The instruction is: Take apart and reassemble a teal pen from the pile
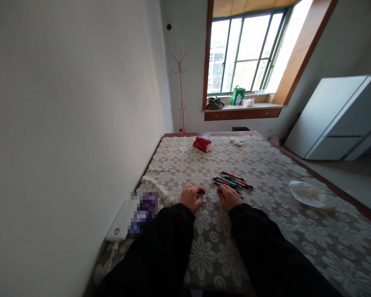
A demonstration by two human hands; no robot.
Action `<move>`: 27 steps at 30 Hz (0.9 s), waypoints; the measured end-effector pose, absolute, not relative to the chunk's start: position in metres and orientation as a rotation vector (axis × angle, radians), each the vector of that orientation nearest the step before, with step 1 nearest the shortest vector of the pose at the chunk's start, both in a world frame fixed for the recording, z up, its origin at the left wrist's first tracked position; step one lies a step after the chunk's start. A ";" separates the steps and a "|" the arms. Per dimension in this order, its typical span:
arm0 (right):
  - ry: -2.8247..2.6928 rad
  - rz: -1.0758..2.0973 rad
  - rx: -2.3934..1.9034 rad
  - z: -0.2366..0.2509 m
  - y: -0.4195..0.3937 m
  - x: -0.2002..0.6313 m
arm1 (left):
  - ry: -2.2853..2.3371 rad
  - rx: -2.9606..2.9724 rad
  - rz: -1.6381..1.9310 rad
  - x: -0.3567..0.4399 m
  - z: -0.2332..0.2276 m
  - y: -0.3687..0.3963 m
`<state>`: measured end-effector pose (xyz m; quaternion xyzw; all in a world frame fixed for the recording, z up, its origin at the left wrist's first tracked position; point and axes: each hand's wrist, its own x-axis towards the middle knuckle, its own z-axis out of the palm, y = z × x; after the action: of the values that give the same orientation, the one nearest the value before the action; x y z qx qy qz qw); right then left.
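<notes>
My left hand (191,198) is closed, its fingers pinching a short dark pen part (200,192) just above the flowered tablecloth. My right hand (230,198) faces it, also closed, with the fingertips pressed together. A thin pale rod (210,194), perhaps a refill, spans the gap between the two hands; its right end disappears into my right fingers. Just beyond my right hand lies a loose bunch of slim pens (231,181), with red, teal and black barrels. A dark tip (243,197) shows past my right hand; I cannot tell whether it is held.
The table bears a patterned tablecloth (202,258). Farther back are a red tissue pack (202,144) and a crumpled white item (236,141). A white plastic bag (307,194) lies right. A white device (120,225) and a blurred purple object (144,212) sit by the left wall.
</notes>
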<state>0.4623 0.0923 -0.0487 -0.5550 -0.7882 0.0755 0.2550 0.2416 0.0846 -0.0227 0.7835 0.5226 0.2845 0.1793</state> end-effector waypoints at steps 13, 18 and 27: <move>-2.125 0.191 -1.557 -0.045 0.090 0.461 | 1.471 2.275 0.757 0.242 -0.022 0.084; -2.124 0.183 -1.550 -0.044 0.090 0.460 | 1.486 2.270 0.762 0.241 -0.023 0.084; -2.118 0.183 -1.589 -0.042 0.089 0.460 | 1.497 2.264 0.760 0.242 -0.022 0.083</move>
<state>0.4603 0.0893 -0.0421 -0.5810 -0.7744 0.0670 0.2412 0.2417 0.0833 -0.0217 0.7929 0.5241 0.2661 0.1609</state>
